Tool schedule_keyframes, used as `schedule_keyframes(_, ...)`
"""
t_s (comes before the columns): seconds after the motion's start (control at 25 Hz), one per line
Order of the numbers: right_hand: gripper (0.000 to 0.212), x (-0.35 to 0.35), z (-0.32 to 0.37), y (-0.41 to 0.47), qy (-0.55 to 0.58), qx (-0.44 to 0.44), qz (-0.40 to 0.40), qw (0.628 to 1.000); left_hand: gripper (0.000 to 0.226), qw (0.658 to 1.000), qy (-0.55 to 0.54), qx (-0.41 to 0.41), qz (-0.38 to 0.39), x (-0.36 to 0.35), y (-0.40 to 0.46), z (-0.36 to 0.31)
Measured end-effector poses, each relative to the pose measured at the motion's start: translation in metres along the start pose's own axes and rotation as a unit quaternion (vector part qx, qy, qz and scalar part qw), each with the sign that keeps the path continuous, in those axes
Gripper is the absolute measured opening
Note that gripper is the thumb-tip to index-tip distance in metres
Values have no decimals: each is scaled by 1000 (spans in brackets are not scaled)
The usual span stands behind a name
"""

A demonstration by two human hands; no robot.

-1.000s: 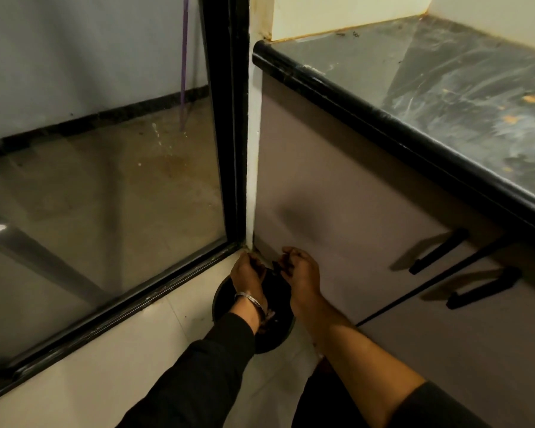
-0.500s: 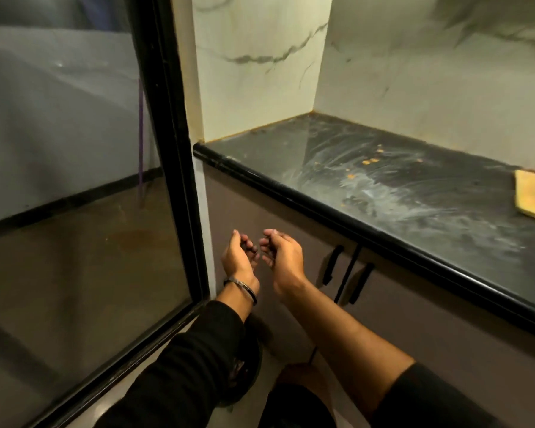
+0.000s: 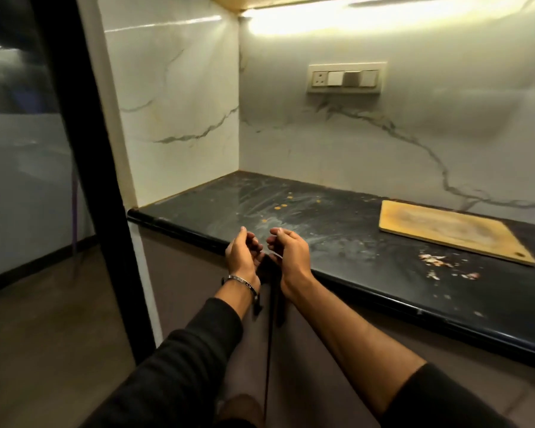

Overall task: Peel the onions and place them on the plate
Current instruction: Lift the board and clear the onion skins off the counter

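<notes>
Two hands, left hand [image 3: 243,253] and right hand [image 3: 291,251], hover close together at the surface [image 3: 337,230] edge, fingers loosely curled, holding nothing clearly visible; peel scraps [image 3: 436,261] lie well right, near the board [image 3: 454,231]

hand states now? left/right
Left hand: fingers loosely curled, holding nothing visible.
Right hand: fingers loosely curled, holding nothing visible.

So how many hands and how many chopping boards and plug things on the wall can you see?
Hands: 2, the left hand and the right hand
Chopping boards: 1, the wooden board
Wall switch panels: 1, the switch panel
Total: 4
</notes>
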State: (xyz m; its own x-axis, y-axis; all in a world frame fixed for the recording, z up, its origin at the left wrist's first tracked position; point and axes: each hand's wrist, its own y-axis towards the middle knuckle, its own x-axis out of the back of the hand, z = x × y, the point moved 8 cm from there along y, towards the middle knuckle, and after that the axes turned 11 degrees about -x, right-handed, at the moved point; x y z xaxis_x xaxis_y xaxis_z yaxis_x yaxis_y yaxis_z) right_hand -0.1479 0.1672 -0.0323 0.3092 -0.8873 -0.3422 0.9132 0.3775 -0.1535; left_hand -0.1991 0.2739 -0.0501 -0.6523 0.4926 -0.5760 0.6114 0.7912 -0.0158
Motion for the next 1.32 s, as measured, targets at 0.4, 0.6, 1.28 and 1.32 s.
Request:
schedule_keyframes(0.4,18,218,102,-26,-68,101,-228,966,20,916,237,-47,319,-191,-103,91)
schedule_keyframes(0.6,15,336,151,-54,-287,102,-400,864,120,526,685,-175,474,-232,-164,168)
schedule_keyframes(1.28,32,434,153,-51,-433,44,-441,785,86,490,567,-230,621,-341,-176,232)
schedule_keyframes(1.32,37,432,152,-45,-455,36,-430,779,79,528,512,-209,645,-341,-180,227)
